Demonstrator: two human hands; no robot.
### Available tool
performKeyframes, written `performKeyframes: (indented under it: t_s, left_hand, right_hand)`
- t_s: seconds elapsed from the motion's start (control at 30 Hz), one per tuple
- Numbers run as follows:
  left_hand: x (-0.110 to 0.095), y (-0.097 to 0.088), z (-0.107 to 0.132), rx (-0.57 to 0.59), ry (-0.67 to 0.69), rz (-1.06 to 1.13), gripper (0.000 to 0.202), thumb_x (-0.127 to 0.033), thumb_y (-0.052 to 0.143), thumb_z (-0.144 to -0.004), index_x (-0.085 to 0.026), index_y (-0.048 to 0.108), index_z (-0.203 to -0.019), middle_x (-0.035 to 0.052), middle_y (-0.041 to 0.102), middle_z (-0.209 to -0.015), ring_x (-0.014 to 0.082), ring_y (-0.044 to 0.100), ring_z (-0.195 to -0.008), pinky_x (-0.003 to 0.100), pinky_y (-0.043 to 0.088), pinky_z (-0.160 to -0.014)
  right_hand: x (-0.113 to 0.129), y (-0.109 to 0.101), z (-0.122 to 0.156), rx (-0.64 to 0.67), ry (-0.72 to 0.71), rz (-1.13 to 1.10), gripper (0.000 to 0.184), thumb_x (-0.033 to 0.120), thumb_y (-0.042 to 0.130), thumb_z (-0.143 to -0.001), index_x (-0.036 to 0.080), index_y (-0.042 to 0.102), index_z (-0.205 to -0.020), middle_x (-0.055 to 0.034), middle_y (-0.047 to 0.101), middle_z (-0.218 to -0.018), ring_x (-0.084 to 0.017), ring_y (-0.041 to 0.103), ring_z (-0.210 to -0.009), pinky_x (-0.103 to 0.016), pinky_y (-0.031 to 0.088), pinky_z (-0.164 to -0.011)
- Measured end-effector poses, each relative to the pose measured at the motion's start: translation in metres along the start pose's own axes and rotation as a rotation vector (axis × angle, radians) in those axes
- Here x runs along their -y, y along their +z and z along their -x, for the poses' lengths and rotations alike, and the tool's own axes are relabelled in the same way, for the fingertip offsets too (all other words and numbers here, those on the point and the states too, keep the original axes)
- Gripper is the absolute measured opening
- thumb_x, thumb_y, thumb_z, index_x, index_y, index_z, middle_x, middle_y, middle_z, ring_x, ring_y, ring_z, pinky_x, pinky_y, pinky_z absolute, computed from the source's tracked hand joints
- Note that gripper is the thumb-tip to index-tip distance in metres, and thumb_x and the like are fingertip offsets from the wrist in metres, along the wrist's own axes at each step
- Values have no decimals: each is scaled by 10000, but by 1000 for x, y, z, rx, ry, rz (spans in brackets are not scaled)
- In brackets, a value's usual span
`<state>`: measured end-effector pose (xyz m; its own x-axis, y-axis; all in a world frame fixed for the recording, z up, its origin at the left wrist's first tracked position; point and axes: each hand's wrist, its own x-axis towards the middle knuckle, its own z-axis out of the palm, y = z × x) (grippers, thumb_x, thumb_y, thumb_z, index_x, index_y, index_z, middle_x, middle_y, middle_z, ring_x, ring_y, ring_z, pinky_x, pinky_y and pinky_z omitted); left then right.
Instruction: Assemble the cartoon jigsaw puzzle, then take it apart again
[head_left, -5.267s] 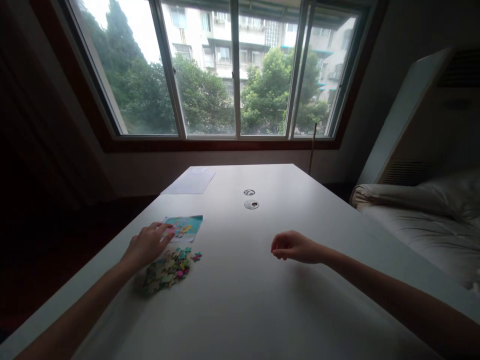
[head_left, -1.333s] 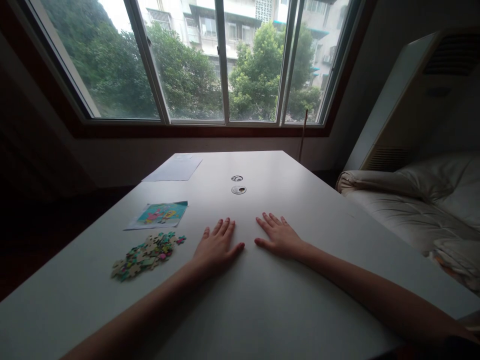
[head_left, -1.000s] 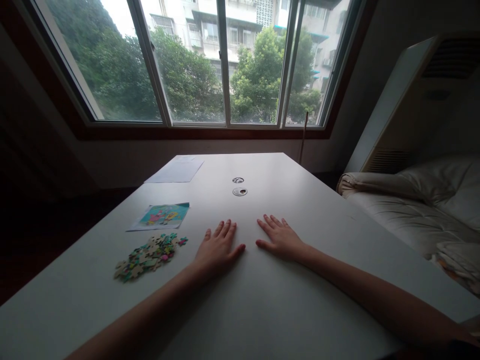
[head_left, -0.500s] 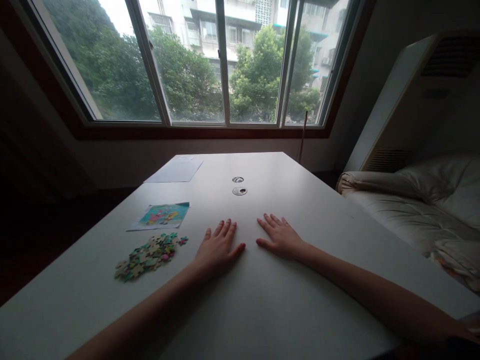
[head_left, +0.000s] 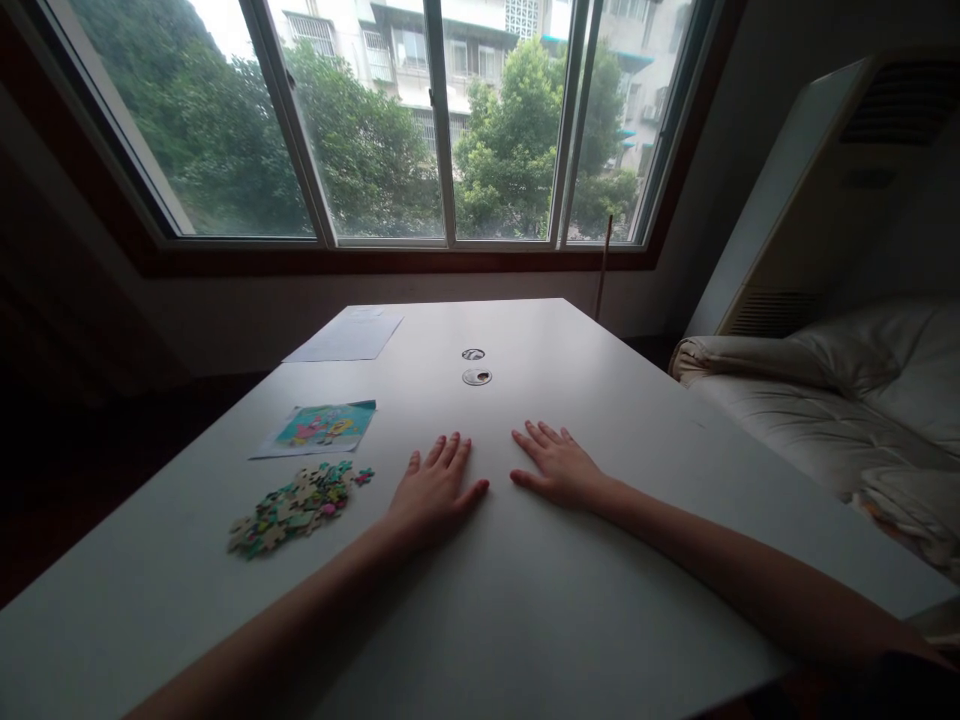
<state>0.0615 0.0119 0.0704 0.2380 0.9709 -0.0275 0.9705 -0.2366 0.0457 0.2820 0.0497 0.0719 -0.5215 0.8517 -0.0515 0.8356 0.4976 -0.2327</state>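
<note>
My left hand lies flat on the white table, fingers spread and nothing in it. To its left is a loose heap of jigsaw puzzle pieces, some showing bare backs and others green, yellow and pink print. Behind the heap rests a small picture sheet with colourful cartoon figures on a turquoise ground. My right hand is also palm down on the table, fingers apart, touching only the tabletop. A narrow gap separates the two thumbs.
White paper lies at the table's far left. Two round grommets are set in the tabletop beyond my hands. A pale sofa stands on the right, near a tall floor unit. A wide window faces me.
The view has tilted slightly, so everything sits a little higher and further left. Both hands stay flat in the same places on the table.
</note>
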Motion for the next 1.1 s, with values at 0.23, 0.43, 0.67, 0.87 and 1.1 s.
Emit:
performKeyframes:
  t_s: [0.23, 0.43, 0.67, 0.87, 1.1]
  left_hand:
    - [0, 0, 0, -6, 0, -6, 714, -582, 264, -898, -141, 202, -1456, 89, 153, -1518, 283, 141, -1396, 539, 179, -1083]
    - [1, 2, 0, -8, 0, -4, 715, -583, 271, -897, -138, 208, -1454, 98, 160, -1516, 289, 147, -1394, 543, 182, -1081]
    - [0, 2, 0, -12, 8, -1, 712, -581, 269, -899, -137, 211, -1453, 99, 163, -1515, 289, 146, -1394, 542, 184, -1081]
    - [0, 4, -1, -18, 9, 5, 710, -579, 275, -898, -139, 217, -1452, 105, 170, -1513, 297, 150, -1392, 549, 183, -1078]
    - [1, 4, -1, -20, 7, 7, 714, -584, 270, -896, -145, 210, -1455, 99, 167, -1515, 294, 148, -1393, 547, 178, -1081]
  right_hand:
    - [-1, 2, -1, -14, -4, 4, 805, 720, 226, -826, 229, 203, -1464, -106, 154, -1532, -294, 132, -1404, -517, 107, -1104]
    - [-1, 3, -2, -7, -2, 10, 796, 711, 231, -832, 230, 196, -1466, -105, 151, -1533, -292, 130, -1405, -513, 113, -1104]
    - [-2, 4, -2, -17, -3, 7, 798, 712, 242, -830, 226, 209, -1463, -110, 160, -1531, -297, 136, -1403, -519, 117, -1103]
    - [-4, 6, -3, -19, -4, 7, 798, 710, 247, -831, 224, 213, -1462, -111, 164, -1529, -299, 141, -1402, -523, 118, -1103]
    - [-2, 5, -2, -35, -13, 17, 793, 707, 236, -833, 221, 223, -1460, -116, 182, -1524, -299, 158, -1398, -525, 128, -1101]
